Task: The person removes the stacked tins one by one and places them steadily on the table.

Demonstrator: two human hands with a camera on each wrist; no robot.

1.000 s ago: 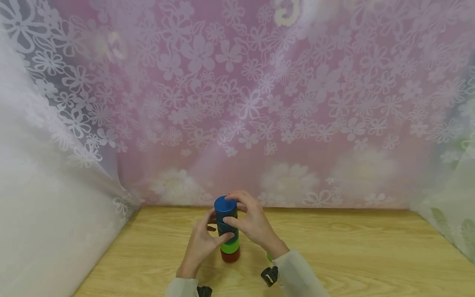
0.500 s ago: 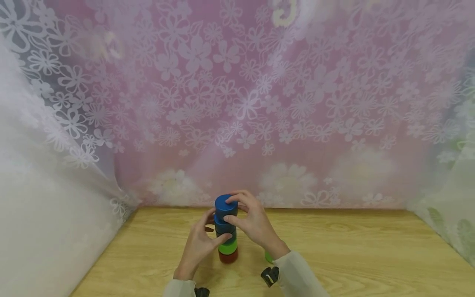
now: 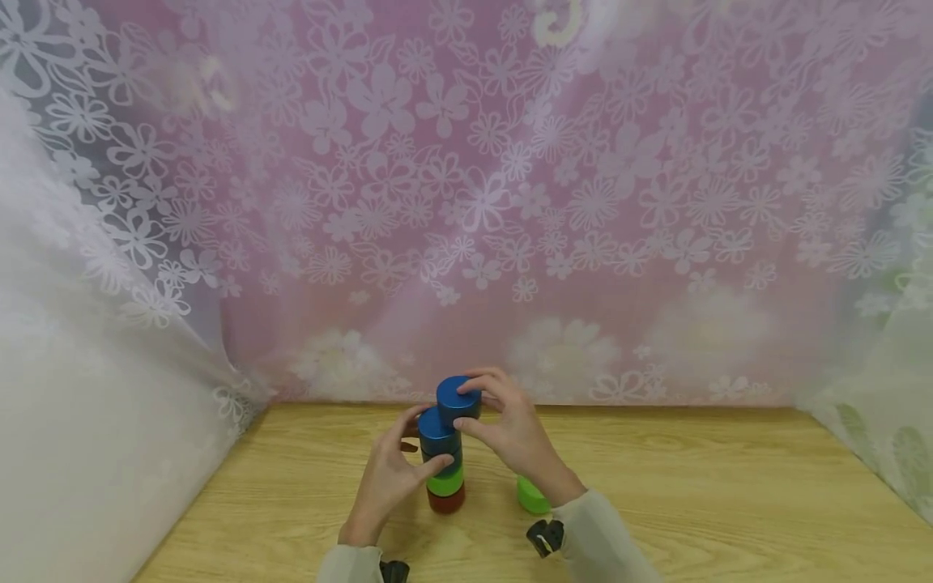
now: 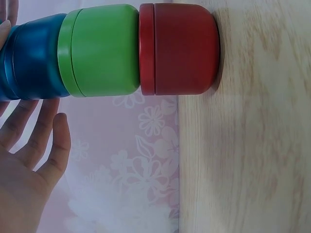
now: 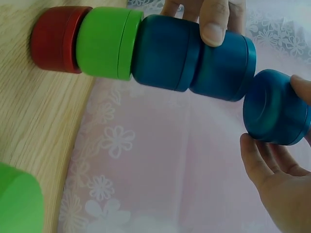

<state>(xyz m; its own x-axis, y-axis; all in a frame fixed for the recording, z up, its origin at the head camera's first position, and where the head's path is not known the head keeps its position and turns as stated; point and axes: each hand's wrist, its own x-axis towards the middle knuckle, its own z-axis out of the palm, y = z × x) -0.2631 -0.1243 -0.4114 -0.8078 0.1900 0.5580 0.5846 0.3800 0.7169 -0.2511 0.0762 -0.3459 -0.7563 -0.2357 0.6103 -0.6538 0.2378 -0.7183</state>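
Right hand pinches blue jar — left hand steadies stack (unlabelled)

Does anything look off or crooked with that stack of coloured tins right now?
Yes: the top blue tin sits off-centre, shifted right of the stack rather than squarely on it. The right hand pinches it while the left hand steadies the blue tins below. A green tin lies apart on the table.

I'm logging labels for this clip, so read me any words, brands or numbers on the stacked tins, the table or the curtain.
None can be read.
The blue tin in the right hand, the stack and the loose green tin are plain.
The curtain bears only flowers, plus a pale blurred shape at its top edge.
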